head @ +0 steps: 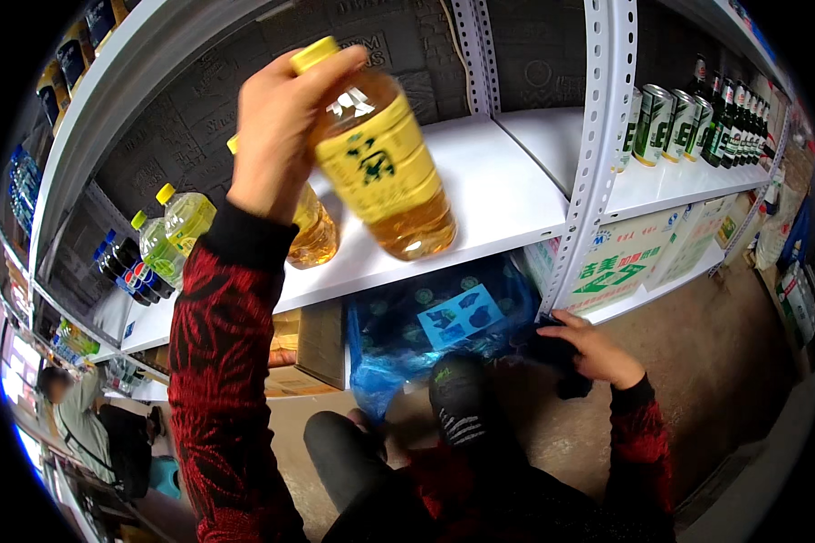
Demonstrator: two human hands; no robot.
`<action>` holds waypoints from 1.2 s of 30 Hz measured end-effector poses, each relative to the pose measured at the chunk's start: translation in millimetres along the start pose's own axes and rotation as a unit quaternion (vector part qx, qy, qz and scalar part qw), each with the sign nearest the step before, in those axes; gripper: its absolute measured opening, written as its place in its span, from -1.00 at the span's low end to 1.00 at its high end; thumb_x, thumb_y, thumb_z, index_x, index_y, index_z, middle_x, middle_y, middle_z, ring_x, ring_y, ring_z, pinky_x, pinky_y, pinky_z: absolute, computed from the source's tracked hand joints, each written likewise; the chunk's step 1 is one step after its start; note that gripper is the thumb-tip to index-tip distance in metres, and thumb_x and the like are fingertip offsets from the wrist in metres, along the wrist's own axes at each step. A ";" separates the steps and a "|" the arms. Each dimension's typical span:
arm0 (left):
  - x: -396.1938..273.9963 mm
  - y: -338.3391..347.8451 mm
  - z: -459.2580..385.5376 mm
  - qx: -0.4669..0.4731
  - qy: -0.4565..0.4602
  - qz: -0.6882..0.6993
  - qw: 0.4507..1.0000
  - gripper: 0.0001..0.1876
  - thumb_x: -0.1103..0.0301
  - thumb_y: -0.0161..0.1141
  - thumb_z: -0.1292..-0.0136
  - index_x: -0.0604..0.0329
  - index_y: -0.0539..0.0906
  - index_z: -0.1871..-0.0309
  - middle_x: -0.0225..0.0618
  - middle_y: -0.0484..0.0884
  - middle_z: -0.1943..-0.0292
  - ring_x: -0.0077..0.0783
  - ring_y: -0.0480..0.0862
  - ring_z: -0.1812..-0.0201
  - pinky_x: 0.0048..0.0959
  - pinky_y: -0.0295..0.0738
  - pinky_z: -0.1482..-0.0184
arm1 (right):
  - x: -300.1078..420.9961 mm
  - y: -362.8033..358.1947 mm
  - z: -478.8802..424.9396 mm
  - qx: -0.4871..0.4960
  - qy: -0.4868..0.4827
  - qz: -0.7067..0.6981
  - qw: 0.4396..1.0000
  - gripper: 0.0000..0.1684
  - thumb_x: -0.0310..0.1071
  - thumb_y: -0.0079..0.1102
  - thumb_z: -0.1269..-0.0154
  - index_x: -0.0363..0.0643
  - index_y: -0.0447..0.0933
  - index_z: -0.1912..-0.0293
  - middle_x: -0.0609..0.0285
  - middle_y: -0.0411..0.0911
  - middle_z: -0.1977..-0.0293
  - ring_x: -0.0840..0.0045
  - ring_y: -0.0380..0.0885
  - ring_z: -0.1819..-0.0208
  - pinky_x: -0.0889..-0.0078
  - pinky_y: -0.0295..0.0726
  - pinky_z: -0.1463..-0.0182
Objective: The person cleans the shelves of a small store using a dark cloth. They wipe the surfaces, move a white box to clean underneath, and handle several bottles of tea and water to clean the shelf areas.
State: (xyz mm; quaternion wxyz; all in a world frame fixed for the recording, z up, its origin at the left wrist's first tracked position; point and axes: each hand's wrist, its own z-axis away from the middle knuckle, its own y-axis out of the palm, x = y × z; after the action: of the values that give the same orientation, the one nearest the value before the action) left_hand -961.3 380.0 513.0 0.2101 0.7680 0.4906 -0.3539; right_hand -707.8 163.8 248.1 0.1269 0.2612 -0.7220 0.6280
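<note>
My left hand (272,129) grips a large plastic bottle (384,159) of amber drink by its neck, just under the yellow cap. The bottle is tilted above the white metal shelf (496,176), and its label is yellow. Behind my left wrist stands a similar amber bottle (314,231), partly hidden by my arm. Down at the right, my right hand (601,353) holds a dark, crumpled cloth (564,366) beside the foot of the perforated shelf post (574,251). Its exact shape is hard to make out.
Green cans (652,125) and glass bottles (727,129) line the right shelf, above printed cartons (625,261). Below sit a blue plastic-wrapped pack (407,319) and an opened cardboard box (319,346). Soda bottles (136,268) stand left; a person (85,424) crouches farther off.
</note>
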 end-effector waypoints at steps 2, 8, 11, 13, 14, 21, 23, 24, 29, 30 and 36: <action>24.1 19.8 -18.8 0.019 0.001 0.022 1.000 -0.74 0.38 0.34 -0.08 0.34 0.58 0.24 -0.31 0.62 0.38 -0.59 0.62 0.39 -0.65 0.52 0.38 | -17.5 19.4 16.9 0.018 0.089 -0.017 0.996 -0.16 -0.74 -0.02 0.18 0.05 0.33 -0.19 -0.01 0.21 -0.25 0.12 0.31 -0.19 0.27 0.36 -0.19; 70.8 57.6 -54.3 0.060 -0.010 -0.022 0.998 -0.73 0.36 0.33 -0.10 0.33 0.55 0.23 -0.28 0.63 0.37 -0.53 0.64 0.39 -0.58 0.55 0.35 | -36.8 68.0 55.0 -0.076 0.172 -0.073 0.979 -0.23 -0.68 0.00 0.08 -0.08 0.26 -0.22 -0.05 0.39 -0.08 0.06 0.39 -0.09 0.20 0.43 -0.09; 86.9 67.4 -63.3 0.057 -0.012 -0.025 0.998 -0.74 0.36 0.32 -0.10 0.34 0.55 0.23 -0.28 0.63 0.38 -0.52 0.64 0.39 -0.57 0.56 0.34 | -41.6 79.8 64.8 -0.099 0.224 -0.127 0.961 -0.25 -0.66 -0.01 0.08 -0.11 0.27 -0.21 -0.07 0.43 -0.05 0.08 0.42 -0.07 0.22 0.43 -0.09; 94.4 74.2 -66.5 0.060 -0.027 -0.030 0.997 -0.74 0.35 0.31 -0.11 0.34 0.55 0.24 -0.28 0.63 0.39 -0.52 0.64 0.39 -0.57 0.55 0.35 | -40.7 79.9 68.4 -0.110 0.235 -0.142 0.955 -0.24 -0.65 -0.01 0.08 -0.11 0.26 -0.22 -0.08 0.44 -0.04 0.08 0.42 -0.07 0.23 0.43 -0.09; 97.8 76.4 -67.0 0.063 -0.037 -0.037 0.997 -0.74 0.35 0.31 -0.12 0.35 0.55 0.24 -0.28 0.63 0.39 -0.52 0.64 0.40 -0.57 0.56 0.35 | -40.5 79.9 69.1 -0.116 0.241 -0.150 0.952 -0.24 -0.65 -0.01 0.08 -0.11 0.26 -0.22 -0.08 0.44 -0.04 0.09 0.42 -0.07 0.23 0.43 -0.09; 103.7 88.6 -65.0 0.061 -0.050 -0.055 0.995 -0.73 0.31 0.31 -0.11 0.33 0.56 0.25 -0.31 0.62 0.42 -0.55 0.62 0.43 -0.59 0.52 0.38 | -43.9 77.2 60.3 -0.166 0.221 -0.168 0.946 -0.25 -0.66 0.01 0.07 -0.02 0.29 -0.21 -0.07 0.52 0.07 0.06 0.49 0.02 0.23 0.47 -0.02; 104.6 85.1 -66.4 0.052 -0.051 -0.072 0.995 -0.73 0.31 0.32 -0.10 0.33 0.56 0.25 -0.32 0.62 0.43 -0.54 0.62 0.44 -0.58 0.52 0.39 | -44.4 79.7 55.4 -0.162 0.223 -0.172 0.946 -0.24 -0.68 0.03 0.07 0.00 0.30 -0.20 -0.09 0.53 0.10 0.06 0.50 0.03 0.25 0.48 -0.01; 107.9 82.2 -67.8 0.056 -0.044 -0.054 0.996 -0.73 0.31 0.32 -0.09 0.33 0.56 0.27 -0.31 0.63 0.43 -0.54 0.63 0.44 -0.57 0.53 0.40 | -44.2 80.2 53.3 -0.159 0.221 -0.180 0.945 -0.25 -0.68 0.05 0.07 -0.03 0.29 -0.20 -0.09 0.53 0.10 0.09 0.50 0.02 0.27 0.48 -0.01; 117.5 77.5 -73.1 0.076 -0.027 -0.060 0.995 -0.71 0.30 0.34 -0.06 0.36 0.57 0.30 -0.26 0.64 0.43 -0.50 0.63 0.44 -0.56 0.53 0.39 | -36.9 80.4 41.0 -0.181 0.149 -0.205 0.950 -0.30 -0.67 0.16 0.02 -0.15 0.29 -0.19 -0.07 0.51 0.04 0.26 0.51 -0.02 0.38 0.48 -0.05; 117.9 79.8 -75.7 0.074 -0.018 -0.077 0.994 -0.70 0.29 0.35 -0.05 0.36 0.57 0.30 -0.26 0.64 0.43 -0.51 0.62 0.45 -0.56 0.53 0.40 | -33.9 79.3 39.1 -0.180 0.143 -0.197 0.953 -0.31 -0.66 0.18 0.01 -0.17 0.29 -0.18 -0.05 0.50 0.03 0.29 0.51 -0.03 0.40 0.47 -0.06; 116.6 75.6 -71.4 0.055 -0.013 -0.095 0.994 -0.67 0.25 0.37 -0.03 0.37 0.60 0.31 -0.28 0.64 0.46 -0.52 0.60 0.44 -0.54 0.50 0.37 | -19.0 85.6 30.0 -0.171 0.157 -0.168 0.958 -0.39 -0.52 0.22 -0.07 -0.19 0.32 -0.16 0.01 0.52 0.03 0.28 0.51 -0.02 0.38 0.46 -0.06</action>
State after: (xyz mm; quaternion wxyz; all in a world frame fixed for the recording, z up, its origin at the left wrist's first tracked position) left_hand -837.7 465.9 470.9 0.1394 0.7240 0.5380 -0.4086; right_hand -733.7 145.2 161.1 0.3849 0.2520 -0.7350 0.4981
